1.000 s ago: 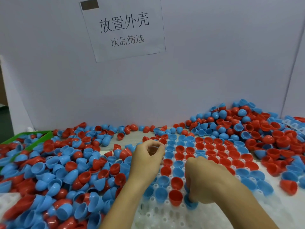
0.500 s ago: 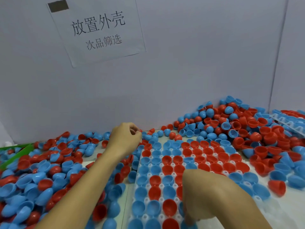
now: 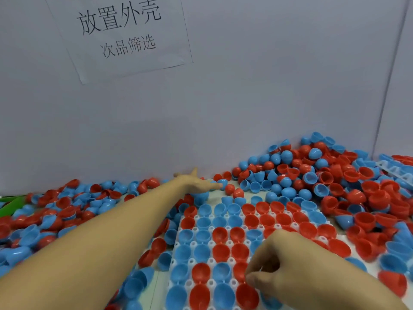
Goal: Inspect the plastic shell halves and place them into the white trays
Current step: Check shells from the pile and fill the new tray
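Both grips differ. On the left hand (image 3: 196,183) the grip is apart: fingers stretched flat toward the far wall, fingertips touching a blue shell half (image 3: 222,182) at the far end of the table (image 3: 156,285). On the right hand (image 3: 274,265) the fingers are curled together low over the white tray (image 3: 192,261); I cannot tell if they hold something. Red and blue shell halves (image 3: 221,251) sit open side up in the tray cells. Loose piles (image 3: 335,175) lie on both sides. A paper sign (image 3: 120,32) hangs on the wall behind.
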